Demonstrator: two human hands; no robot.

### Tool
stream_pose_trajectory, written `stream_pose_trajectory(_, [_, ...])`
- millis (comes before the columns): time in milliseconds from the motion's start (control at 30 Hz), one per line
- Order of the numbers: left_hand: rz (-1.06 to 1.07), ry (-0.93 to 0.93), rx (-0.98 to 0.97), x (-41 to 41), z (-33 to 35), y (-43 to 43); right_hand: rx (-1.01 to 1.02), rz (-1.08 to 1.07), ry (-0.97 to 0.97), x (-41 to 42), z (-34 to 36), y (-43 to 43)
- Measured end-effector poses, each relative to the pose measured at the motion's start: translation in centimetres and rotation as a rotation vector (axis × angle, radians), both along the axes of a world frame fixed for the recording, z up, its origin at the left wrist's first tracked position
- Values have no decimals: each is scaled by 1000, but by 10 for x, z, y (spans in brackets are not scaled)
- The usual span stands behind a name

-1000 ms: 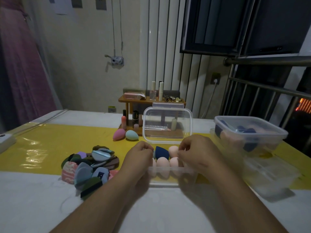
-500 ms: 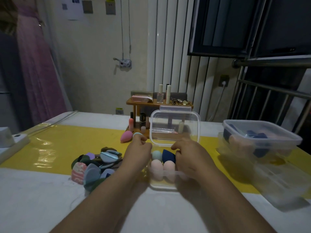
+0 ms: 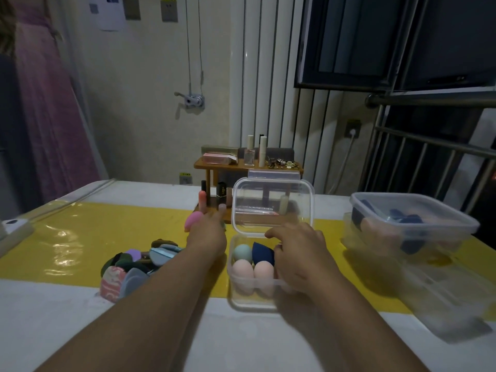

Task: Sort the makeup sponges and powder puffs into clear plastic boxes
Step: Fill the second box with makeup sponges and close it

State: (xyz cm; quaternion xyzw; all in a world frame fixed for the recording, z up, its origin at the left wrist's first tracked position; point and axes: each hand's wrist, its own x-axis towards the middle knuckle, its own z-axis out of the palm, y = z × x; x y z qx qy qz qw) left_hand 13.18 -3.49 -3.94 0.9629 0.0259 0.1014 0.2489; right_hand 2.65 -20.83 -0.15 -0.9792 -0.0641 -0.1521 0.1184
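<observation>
Two bare forearms stretch across the white table (image 3: 48, 326). The left hand (image 3: 208, 236) reaches forward over the glossy yellow plastic strip (image 3: 80, 237), its back to the camera, and its far edge is just beside the smooth pink teardrop-shaped makeup sponge (image 3: 193, 220). Its fingers are hidden behind its own knuckles, so I cannot tell whether it grips anything.

The right hand (image 3: 299, 255) lies over the right side of the small clear plastic box (image 3: 255, 304). Its fingers are bent toward the hinge edge and its thumb is close to the navy slant-cut sponge (image 3: 263, 253); what sits under the palm is hidden, so whether it holds anything is unclear. The box's clear lid (image 3: 272, 205) stands upright behind it.

Inside the box are two matte peach egg-shaped sponges (image 3: 243, 269) side by side at the front, with a pale teal rounded sponge (image 3: 242, 252) and the navy one behind them.

Left of the box lies a heap of flat fabric powder puffs (image 3: 134, 267) in grey-blue, dark green, lilac and marbled pink. At the right, a lidded clear box of sponges (image 3: 413, 224) rests on another clear box (image 3: 451, 299).
</observation>
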Motion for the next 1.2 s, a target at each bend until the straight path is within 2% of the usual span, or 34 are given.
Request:
stream_pose_trajectory(133, [110,-133,-42,4,-5,6,19,-5,14,4,-3,-2])
stream_pose_trajectory(200, [68,-189,-27,3,-6,6,43,-19,21,8,-7,-3])
stream_pose_trajectory(333, [54,-186,-39,-14,12,1,85,-56,36,18,-16,-5])
stream_pose_trajectory(400, [85,-188,32,-25,21,2,87,-64,42,19,-18,-5])
stream_pose_trajectory(600, [81,-355,134,-71,39,4,69,-36,23,15,-16,-9])
stream_pose_trajectory(700, [16,-281,183,-78,30,6,69,-20,19,11,-11,-7])
stream_pose_trajectory(833, [-72,3,138,-78,25,9,58,10,8,4,-4,-4])
stream_pose_trajectory(967, [-97,172,375,-75,26,6,70,12,20,1,-2,-4])
stream_pose_trajectory(1067, [-88,146,391,-74,25,7,80,6,27,1,-2,-4])
stream_pose_trajectory(1200, [-12,-19,242,-78,34,10,75,-3,34,0,0,-4])
